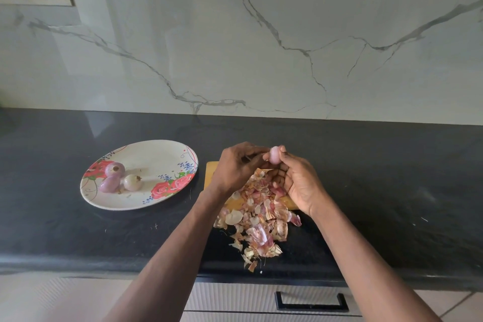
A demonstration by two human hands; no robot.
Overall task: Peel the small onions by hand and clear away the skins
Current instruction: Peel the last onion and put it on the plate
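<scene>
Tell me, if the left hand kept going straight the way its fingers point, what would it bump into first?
Most likely the small pale pink peeled onion, right at the left hand's fingertips and pinched by the right hand. Depth is hard to judge from one view.

Both bare forearms extend forward from the lower edge of the view and converge toward the centre, with the hands raised above the surface. The left hand (236, 165) is presented back-up, its fingers (254, 152) curled and directed right toward the other hand. The right hand (298, 183) is presented back-up with the wrist bent inward; its thumb and fingers (282, 150) pinch a small onion (274, 155) at the point where the two hands meet.
</scene>
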